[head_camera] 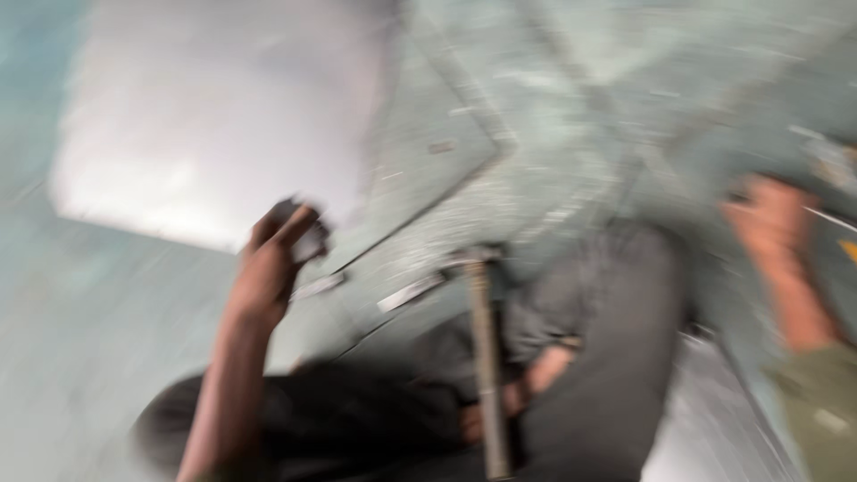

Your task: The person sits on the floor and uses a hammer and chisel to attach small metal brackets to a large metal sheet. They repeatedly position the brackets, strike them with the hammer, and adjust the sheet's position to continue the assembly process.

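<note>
In a motion-blurred view, the left hand (272,259) is clenched on a small pale scrap (310,245) beside a white sheet (214,125), seemingly mid-handling, while the right hand's (769,219) grip cannot be told and steadying seems due.

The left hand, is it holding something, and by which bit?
The left hand is closed round something small and dark with a pale part, pinched at the fingertips. The picture is too blurred to tell what it is.

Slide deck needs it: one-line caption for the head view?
Blurred view: left hand grips a small pale object beside a metal sheet; right hand is raised.
</note>
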